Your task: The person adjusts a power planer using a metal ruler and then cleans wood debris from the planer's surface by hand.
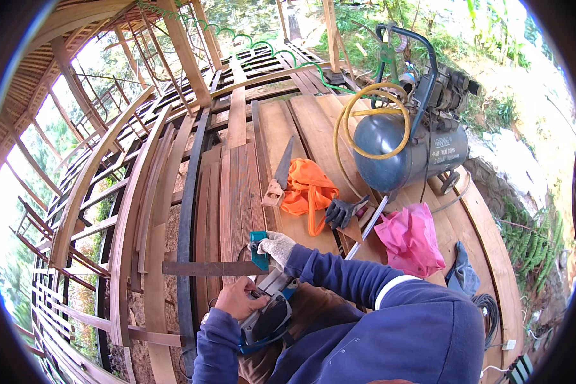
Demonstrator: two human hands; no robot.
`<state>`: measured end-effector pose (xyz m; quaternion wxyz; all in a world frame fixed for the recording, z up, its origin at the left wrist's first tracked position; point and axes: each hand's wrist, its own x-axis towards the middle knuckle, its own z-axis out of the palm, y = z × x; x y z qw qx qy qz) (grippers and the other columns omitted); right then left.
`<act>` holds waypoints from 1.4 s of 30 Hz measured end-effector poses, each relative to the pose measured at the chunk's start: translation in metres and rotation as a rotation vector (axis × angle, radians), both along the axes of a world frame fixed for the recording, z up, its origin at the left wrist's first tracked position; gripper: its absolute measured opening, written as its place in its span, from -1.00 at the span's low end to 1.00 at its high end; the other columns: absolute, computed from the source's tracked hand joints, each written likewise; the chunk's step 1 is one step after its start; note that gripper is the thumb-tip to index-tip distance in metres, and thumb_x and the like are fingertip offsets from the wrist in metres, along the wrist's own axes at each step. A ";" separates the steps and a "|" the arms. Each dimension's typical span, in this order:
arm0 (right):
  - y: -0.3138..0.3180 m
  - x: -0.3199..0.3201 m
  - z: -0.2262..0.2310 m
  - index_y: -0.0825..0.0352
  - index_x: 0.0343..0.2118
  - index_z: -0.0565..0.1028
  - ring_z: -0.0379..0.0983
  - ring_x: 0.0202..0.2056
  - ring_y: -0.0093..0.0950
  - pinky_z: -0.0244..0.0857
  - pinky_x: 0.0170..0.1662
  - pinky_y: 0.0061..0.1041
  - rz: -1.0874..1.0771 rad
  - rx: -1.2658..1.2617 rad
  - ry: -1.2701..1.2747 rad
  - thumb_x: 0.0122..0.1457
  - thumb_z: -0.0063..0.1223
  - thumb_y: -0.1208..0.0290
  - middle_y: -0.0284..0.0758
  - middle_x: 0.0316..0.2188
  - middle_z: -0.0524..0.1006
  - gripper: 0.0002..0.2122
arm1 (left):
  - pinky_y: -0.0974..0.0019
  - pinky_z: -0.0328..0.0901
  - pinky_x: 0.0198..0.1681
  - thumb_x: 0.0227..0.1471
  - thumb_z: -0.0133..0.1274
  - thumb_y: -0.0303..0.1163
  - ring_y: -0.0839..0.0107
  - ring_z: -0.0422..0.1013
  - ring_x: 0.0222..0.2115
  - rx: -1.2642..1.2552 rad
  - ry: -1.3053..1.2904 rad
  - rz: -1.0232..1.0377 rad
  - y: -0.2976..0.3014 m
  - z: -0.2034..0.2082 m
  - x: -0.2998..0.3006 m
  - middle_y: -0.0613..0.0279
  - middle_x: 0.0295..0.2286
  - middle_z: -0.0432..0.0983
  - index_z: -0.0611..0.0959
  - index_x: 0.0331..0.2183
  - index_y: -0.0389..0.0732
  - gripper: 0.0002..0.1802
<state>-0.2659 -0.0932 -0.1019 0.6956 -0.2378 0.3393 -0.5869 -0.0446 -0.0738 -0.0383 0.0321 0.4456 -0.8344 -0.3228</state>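
lower center: gloved right hand [278,248] gripping a teal-handled saw [205,269]; bare left hand [239,299] on a power tool [270,318]. upper right: blue air compressor [424,157].

Power tool [272,320] left of compressor [381,144]

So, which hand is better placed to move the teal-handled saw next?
Right, probably: the gloved right hand holds the saw by its teal handle, while the bare left hand is at the power tool.
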 end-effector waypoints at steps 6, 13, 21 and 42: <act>-0.002 -0.001 -0.003 0.37 -0.03 0.47 0.57 -0.17 -0.45 0.52 0.00 -0.41 0.006 -0.013 -0.026 0.27 -0.07 0.66 -0.29 -0.16 0.59 -0.76 | 0.17 0.45 -0.10 -0.19 0.45 0.05 0.11 0.59 -0.26 -0.037 -0.048 0.017 0.002 0.002 -0.003 -0.04 -0.35 0.63 0.60 -0.25 -0.36 -0.31; -0.002 0.000 -0.001 0.38 -0.02 0.47 0.57 -0.18 -0.44 0.52 0.00 -0.41 0.003 0.005 -0.004 0.25 -0.07 0.68 -0.27 -0.15 0.59 -0.75 | 0.18 0.45 -0.05 -0.18 0.44 0.08 0.12 0.60 -0.22 -0.021 -0.035 0.026 0.002 0.001 0.000 -0.04 -0.32 0.64 0.61 -0.21 -0.36 -0.27; -0.003 0.000 -0.006 0.37 -0.03 0.48 0.58 -0.19 -0.44 0.52 -0.01 -0.39 0.006 -0.001 -0.034 0.24 -0.05 0.67 -0.28 -0.17 0.60 -0.75 | 0.22 0.44 0.00 -0.17 0.45 0.15 0.21 0.60 -0.17 0.065 -0.004 0.040 -0.001 0.002 0.002 -0.02 -0.27 0.66 0.66 -0.15 -0.37 -0.21; -0.003 0.000 -0.009 0.36 -0.01 0.46 0.58 -0.20 -0.45 0.53 0.01 -0.38 0.000 -0.006 -0.051 0.32 -0.10 0.64 -0.28 -0.17 0.60 -0.77 | 0.14 0.44 -0.04 -0.19 0.42 0.12 0.06 0.60 -0.20 -0.014 -0.014 0.021 0.004 0.004 0.000 -0.04 -0.29 0.67 0.65 -0.22 -0.31 -0.29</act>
